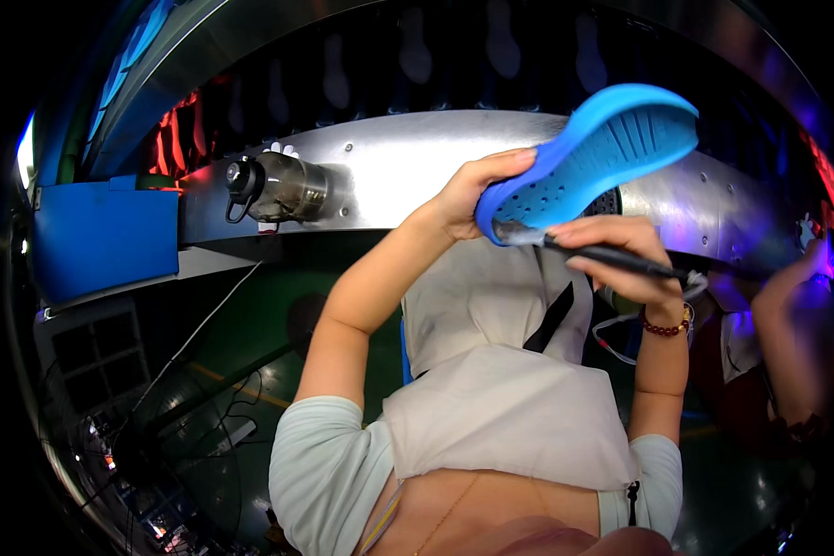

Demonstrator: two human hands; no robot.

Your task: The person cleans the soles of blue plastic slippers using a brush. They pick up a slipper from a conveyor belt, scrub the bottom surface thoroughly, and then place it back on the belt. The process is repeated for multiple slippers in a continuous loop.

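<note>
A bright blue moulded shoe sole [612, 139] with raised edges, ribs and small holes is held up at a tilt over the metal bench. My left hand [468, 195] is closed around its lower left edge, thumb on the rim. In my right hand [625, 250] is a slim black pen-like tool [616, 255], gripped like a pencil. The tool's pale tip touches or nearly touches the inside of the sole's near end. A whitish cord trails from the back of the tool beside my right wrist.
The shiny metal bench [389, 167] curves across in front of me. A dark-capped drinking bottle [278, 188] lies or stands on its left part, near a blue box [107, 239]. Beyond the bench, sole shapes [415, 46] line a dark surface. Another person's arm [788, 324] is at the right.
</note>
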